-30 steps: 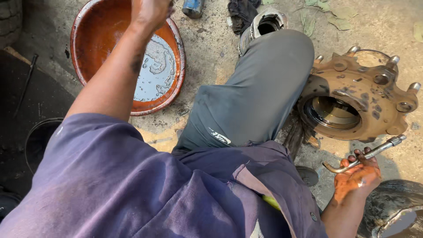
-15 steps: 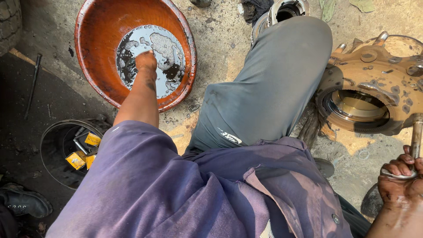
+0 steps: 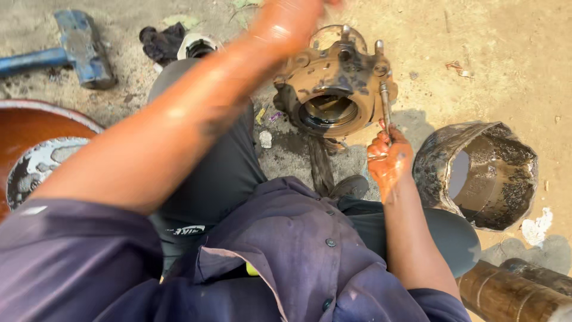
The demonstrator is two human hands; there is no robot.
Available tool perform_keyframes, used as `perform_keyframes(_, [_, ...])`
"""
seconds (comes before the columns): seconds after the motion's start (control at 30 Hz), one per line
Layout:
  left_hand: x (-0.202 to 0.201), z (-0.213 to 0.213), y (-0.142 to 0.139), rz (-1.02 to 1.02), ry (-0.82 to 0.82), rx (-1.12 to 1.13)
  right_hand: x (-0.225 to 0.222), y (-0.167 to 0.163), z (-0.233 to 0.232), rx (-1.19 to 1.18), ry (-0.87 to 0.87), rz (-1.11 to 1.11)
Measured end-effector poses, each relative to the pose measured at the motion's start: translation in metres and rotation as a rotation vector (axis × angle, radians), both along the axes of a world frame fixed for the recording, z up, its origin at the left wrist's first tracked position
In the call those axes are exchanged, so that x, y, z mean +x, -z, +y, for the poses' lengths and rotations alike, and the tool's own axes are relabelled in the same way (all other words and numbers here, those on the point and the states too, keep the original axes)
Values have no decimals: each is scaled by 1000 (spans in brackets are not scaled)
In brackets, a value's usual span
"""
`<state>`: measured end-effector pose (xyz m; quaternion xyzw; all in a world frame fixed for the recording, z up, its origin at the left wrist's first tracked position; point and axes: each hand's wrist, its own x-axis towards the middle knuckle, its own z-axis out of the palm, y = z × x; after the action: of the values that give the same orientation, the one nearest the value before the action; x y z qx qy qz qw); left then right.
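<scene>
A greasy, rust-brown wheel hub with studs lies on the sandy ground in front of my knee. My left hand is blurred in motion just above the hub's left side; its fingers look curled, and I cannot tell if anything is in it. My right hand, smeared orange with grease, is shut on a thin metal rod that stands against the hub's right edge.
A dented metal drum lies on its side at the right. A rusty pipe sits at the bottom right. A red basin with grey grease is at the left edge. A blue sledgehammer and a black rag lie at the top left.
My left hand left the red basin and swung across to above the hub. The view shifted right, bringing the hub to the centre. My right hand still grips the rod.
</scene>
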<state>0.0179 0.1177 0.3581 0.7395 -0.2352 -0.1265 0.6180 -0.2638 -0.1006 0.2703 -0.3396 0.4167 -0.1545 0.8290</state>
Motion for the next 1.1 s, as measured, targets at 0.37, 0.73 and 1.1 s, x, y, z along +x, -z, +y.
perform_keyframes(0.37, [-161, -235, 233, 678, 272, 526, -2, 63, -33, 62, 112, 113])
perform_keyframes(0.73, [-162, -282, 213, 637, 246, 642, 0, 83, -65, 50, 100, 55])
perform_keyframes(1.1, [-157, -294, 251, 1002, 255, 426, 14, 7, -74, -1233, -633, 606])
